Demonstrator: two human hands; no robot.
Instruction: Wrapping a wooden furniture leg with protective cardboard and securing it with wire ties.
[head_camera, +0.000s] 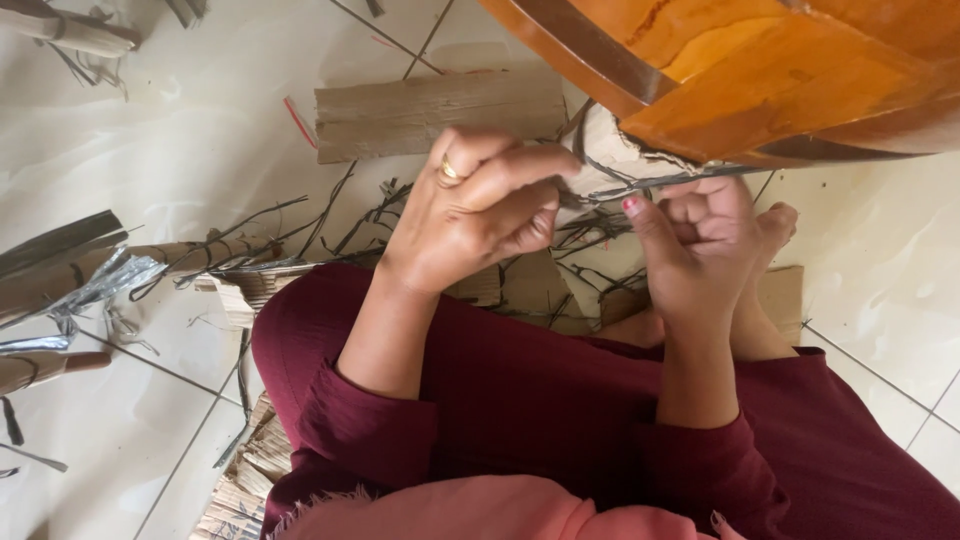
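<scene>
My left hand (478, 205), with a gold ring on one finger, pinches a thin dark strip (640, 183) and presses against a pale rolled sheet (610, 150). My right hand (700, 240) is closed in a fist around the same dark strip, thumb raised, just to the right of the left hand. The strip runs taut from hand to hand and on to the right under an orange wooden piece of furniture (760, 70). Both hands sit above my lap in dark red cloth (540, 400); a bare foot (775, 225) shows behind the right hand.
A flat piece of brown cardboard (440, 110) lies on the white tiled floor (180, 130). Loose dark strips (300, 225) are scattered around it. Rolled paper bundles (60, 270) lie at the left, and torn corrugated cardboard (245, 470) sits by my left knee.
</scene>
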